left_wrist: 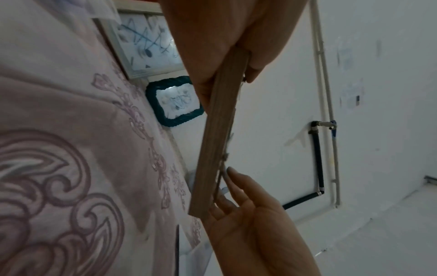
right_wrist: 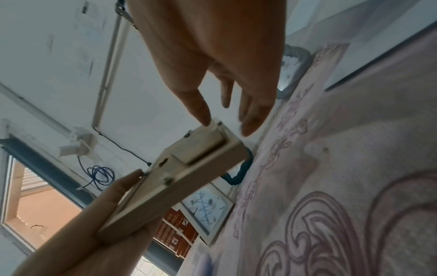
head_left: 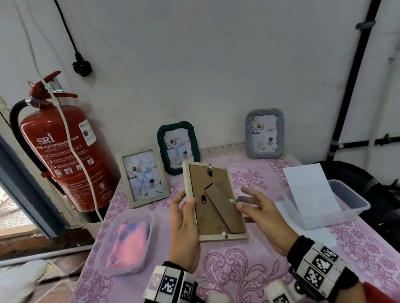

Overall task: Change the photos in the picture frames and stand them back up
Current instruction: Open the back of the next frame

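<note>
Small surface (head_left: pixel 228 265) with a pink flowery cloth, pushed against a white wall. Held up over the middle, back side facing me, is a pale wooden frame (head_left: pixel 214 199): brown backing board, stand folded flat. Left hand (head_left: pixel 185 227) grips its left edge, thumb on the back. Right hand (head_left: pixel 263 212) is spread loose, one fingertip on the turn clip at the right edge. At 11 o'clock stands another wooden frame (head_left: pixel 143 175), at 12 a green woven frame (head_left: pixel 178 147), at 1 a grey frame (head_left: pixel 265 133). Red fire extinguisher (head_left: pixel 65 148) at 10.
</note>
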`<state>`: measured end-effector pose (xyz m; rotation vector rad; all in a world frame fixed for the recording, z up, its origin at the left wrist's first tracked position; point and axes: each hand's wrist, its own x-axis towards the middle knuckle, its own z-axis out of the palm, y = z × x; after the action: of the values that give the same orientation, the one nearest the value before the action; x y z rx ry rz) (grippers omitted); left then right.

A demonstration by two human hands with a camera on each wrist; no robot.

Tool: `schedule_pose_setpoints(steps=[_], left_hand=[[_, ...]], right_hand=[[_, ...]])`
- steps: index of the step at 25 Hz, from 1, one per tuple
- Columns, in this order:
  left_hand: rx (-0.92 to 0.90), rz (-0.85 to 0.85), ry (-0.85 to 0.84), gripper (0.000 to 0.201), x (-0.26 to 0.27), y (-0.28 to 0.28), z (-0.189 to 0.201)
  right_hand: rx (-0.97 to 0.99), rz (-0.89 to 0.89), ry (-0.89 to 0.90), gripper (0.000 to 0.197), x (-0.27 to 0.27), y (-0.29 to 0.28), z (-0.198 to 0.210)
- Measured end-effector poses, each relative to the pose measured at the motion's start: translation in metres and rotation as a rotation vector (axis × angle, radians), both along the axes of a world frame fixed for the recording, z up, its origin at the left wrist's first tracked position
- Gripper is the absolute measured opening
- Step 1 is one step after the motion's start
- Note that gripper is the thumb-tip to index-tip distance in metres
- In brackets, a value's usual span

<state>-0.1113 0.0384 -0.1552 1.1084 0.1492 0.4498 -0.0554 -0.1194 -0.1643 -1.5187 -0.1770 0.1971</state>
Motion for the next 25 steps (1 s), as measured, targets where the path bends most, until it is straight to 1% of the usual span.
schedule_pose_setpoints(steps=[2, 3, 6, 8, 10, 14, 18, 21, 23, 25], left_hand=[[-0.047, -0.027, 0.043, 0.024, 0.003, 0.002, -0.005], [-0.021, -0.032, 0.078, 0.024, 0.005, 0.003, -0.008], [0.266, 0.007, 0.202, 0.024, 0.008, 0.014, -0.016], [0.369, -0.033, 0.204, 0.023, 0.008, 0.021, -0.021], [0.410, -0.084, 0.237, 0.023, 0.006, 0.027, -0.025], [0.513, -0.120, 0.371, 0.018, 0.005, 0.033, -0.037], [0.569, -0.181, 0.469, 0.014, 0.007, 0.039, -0.047], [0.577, -0.171, 0.549, 0.015, 0.013, 0.042, -0.051], [0.615, -0.169, 0.592, 0.009, 0.019, 0.043, -0.050], [0.639, -0.176, 0.644, 0.009, 0.025, 0.043, -0.048]], right_hand=[[0.013, 0.005, 0.021, 0.045, 0.003, 0.000, -0.004], [0.018, 0.002, 0.021, 0.045, 0.004, 0.000, -0.006], [0.029, -0.018, 0.030, 0.043, 0.004, -0.004, -0.014], [0.011, -0.019, 0.033, 0.042, 0.004, -0.006, -0.021], [-0.020, -0.004, 0.037, 0.038, 0.004, -0.007, -0.027], [-0.185, 0.047, 0.030, 0.032, 0.004, -0.010, -0.036], [-0.246, 0.061, 0.076, 0.031, 0.006, -0.013, -0.043], [-0.266, 0.060, 0.102, 0.032, 0.010, -0.012, -0.043], [-0.268, 0.036, 0.138, 0.028, 0.014, -0.011, -0.041], [-0.315, 0.023, 0.158, 0.027, 0.018, -0.009, -0.042]])
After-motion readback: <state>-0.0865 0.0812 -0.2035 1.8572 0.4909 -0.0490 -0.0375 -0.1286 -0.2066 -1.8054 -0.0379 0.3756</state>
